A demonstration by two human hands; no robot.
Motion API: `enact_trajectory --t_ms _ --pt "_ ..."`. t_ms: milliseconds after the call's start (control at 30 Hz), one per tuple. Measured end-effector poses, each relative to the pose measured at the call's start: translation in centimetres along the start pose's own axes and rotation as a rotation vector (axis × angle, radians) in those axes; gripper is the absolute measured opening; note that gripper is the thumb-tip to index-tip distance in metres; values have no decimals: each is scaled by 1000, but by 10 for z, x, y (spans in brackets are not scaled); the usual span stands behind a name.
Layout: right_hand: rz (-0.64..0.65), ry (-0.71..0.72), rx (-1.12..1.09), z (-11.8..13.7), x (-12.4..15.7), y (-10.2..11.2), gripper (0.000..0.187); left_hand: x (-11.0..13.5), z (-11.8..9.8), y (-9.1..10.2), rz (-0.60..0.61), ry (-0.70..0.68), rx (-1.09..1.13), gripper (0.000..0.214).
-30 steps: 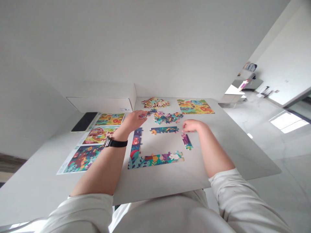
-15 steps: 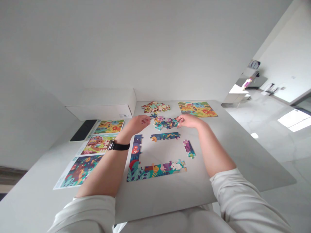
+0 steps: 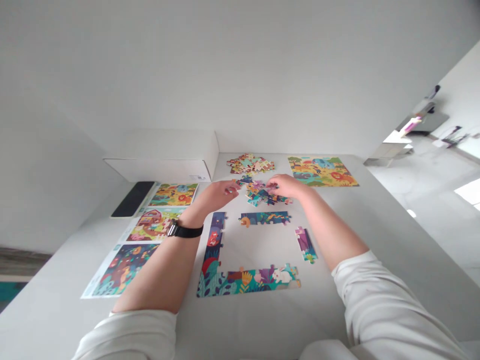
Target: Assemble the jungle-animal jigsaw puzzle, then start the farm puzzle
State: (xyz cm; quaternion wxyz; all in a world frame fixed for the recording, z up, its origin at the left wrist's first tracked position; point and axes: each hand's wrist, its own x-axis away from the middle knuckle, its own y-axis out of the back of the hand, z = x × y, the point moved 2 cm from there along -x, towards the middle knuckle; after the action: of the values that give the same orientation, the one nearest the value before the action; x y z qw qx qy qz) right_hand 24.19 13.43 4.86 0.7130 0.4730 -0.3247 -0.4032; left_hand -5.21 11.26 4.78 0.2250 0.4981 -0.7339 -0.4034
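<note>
My left hand [image 3: 224, 192] is closed at the left side of a loose pile of jigsaw pieces [image 3: 267, 196], with a small puzzle piece [image 3: 234, 181] at its fingertips. On the pile's other side, my right hand [image 3: 284, 185] has its fingers bent together over the pieces; what they pinch, if anything, is hidden. Nearer me lies a joined L-shaped puzzle border [image 3: 249, 281] with a white rabbit and dark leaves. A joined dark-blue strip [image 3: 266, 218] sits apart above it, and a short purple strip [image 3: 306, 245] lies to the right.
Another pile of pieces [image 3: 250, 163] is at the back, beside a finished-looking animal picture [image 3: 323, 171]. On the left are a picture sheet [image 3: 155, 225], partly under my left arm, a black phone [image 3: 133, 199] and a white box [image 3: 161, 169]. The table [image 3: 262, 325] meets a wall behind.
My right hand has moved left, further over the pile. My left hand stays by the pile's left side. The whole view has shifted slightly.
</note>
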Motion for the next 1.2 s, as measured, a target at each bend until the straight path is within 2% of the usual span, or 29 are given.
enact_trajectory --t_ms 167,300,467,567,667,767,967,1067,1200 --pt "28 11 14 -1 -12 -22 35 3 -7 6 2 74 -35 31" --pt "2 -8 52 1 -12 -29 47 4 -6 6 1 89 -60 31" --pt "-35 -19 53 0 -11 -34 46 2 -5 3 5 82 -60 33" --pt "-127 -11 16 0 -10 -35 43 2 -5 2 3 68 -68 34" --pt "-228 13 -117 -3 -7 -32 25 3 -8 3 -6 31 -72 34" --pt "-262 -20 -341 -10 -1 -25 9 6 -13 7 -25 -15 -73 33" --pt "-351 -47 -728 -15 19 -10 20 11 -33 12 -56 -97 -50 34" --pt "-326 -81 -828 -2 38 -9 26 14 -48 8 -69 -154 29 35" --pt "-271 -86 -922 21 64 -15 30 19 -68 -7 -32 -208 149 33"
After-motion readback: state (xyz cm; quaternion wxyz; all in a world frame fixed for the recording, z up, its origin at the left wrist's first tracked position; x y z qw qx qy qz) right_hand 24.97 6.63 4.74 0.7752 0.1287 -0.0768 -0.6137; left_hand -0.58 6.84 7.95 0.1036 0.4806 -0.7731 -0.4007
